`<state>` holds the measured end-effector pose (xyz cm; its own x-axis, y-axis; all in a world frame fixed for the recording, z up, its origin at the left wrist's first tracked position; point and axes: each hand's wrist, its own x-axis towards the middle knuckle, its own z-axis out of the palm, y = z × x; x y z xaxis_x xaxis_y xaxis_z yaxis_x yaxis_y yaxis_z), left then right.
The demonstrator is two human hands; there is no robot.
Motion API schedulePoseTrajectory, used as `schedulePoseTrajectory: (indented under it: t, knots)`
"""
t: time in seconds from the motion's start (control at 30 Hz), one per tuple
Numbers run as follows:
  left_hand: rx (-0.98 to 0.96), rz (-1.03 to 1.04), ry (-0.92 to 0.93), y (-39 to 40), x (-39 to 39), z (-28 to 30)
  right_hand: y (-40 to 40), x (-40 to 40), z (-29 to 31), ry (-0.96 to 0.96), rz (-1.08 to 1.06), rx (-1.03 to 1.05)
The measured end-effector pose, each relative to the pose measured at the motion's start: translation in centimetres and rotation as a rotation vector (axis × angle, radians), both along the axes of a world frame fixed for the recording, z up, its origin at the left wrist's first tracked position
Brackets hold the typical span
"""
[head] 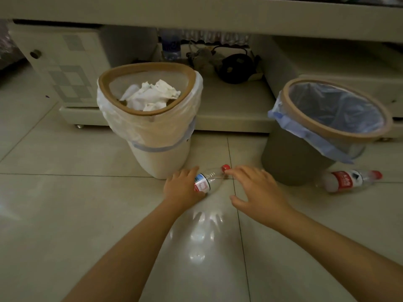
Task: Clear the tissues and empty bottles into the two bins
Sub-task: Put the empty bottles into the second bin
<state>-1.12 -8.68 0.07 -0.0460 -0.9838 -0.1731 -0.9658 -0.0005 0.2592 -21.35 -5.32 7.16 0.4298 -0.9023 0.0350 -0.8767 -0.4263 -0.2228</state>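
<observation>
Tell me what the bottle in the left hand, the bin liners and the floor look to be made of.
Bottle: thin clear plastic, see-through, red cap. Liners, on the white bin and the grey bin: filmy translucent plastic, crinkled. Floor: probably glazed tile, glossy reflections, grout lines.

Glossy tiled floor (65, 214), clear plastic bottle (210, 178) beside the cream bin (161, 158), thin film liner, crumpled paper tissues (150, 97) inside

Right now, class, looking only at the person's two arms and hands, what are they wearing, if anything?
Nothing shows on either. The left hand and right hand are bare, with no gloves, rings, watch or bracelets visible. Both forearms are uncovered right down to the frame's bottom edge, with no sleeve in view.
</observation>
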Motion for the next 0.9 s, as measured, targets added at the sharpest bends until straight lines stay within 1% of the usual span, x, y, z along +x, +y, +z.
schedulePoseTrajectory:
  t: [0.17, 0.27, 0.33, 0.4, 0.43, 0.5, 0.57, 0.6, 0.63, 0.67, 0.77, 0.9]
  knots:
    - [0.154, -0.020, -0.052, -1.2, -1.2, -2.7, 0.7, -2.3, 0.1, 0.056, -0.020, 0.062]
    - [0.179, -0.050, -0.134, -1.1, -2.6, -3.4, 1.7, -4.1, 0.0, 0.086, -0.046, 0.081]
    - [0.172, -0.031, -0.122, -0.9, -4.1, -3.4, 2.3, -5.4, -0.2, 0.117, -0.064, 0.087]
    - [0.130, 0.014, 0.010, -0.5, -5.5, -3.5, 2.5, -6.6, -0.2, 0.145, -0.078, 0.099]
    - [0.106, 0.050, 0.132, -0.1, -6.1, -3.5, 2.5, -7.1, -0.2, 0.149, -0.082, 0.104]
    - [0.113, 0.167, 0.501, 0.9, -7.4, -3.0, 2.5, -8.0, 0.1, 0.132, -0.095, 0.110]
    - [0.171, 0.297, 0.860, 1.9, -8.5, -2.0, 2.4, -9.0, 0.5, 0.106, -0.091, 0.109]
    - [0.216, 0.343, 0.985, 2.4, -8.9, -1.3, 2.3, -9.5, 0.7, 0.098, -0.076, 0.111]
    - [0.265, 0.362, 1.073, 2.9, -9.3, -0.6, 2.1, -10.1, 1.0, 0.093, -0.057, 0.115]
    - [0.305, 0.355, 1.128, 3.4, -9.7, 0.1, 2.0, -10.6, 1.3, 0.091, -0.038, 0.119]
    - [0.369, 0.305, 1.204, 4.8, -10.7, 1.8, 1.3, -11.8, 2.3, 0.083, 0.023, 0.120]
    - [0.357, 0.328, 1.249, 5.8, -11.8, 3.1, 0.2, -12.3, 2.8, 0.022, 0.068, 0.126]
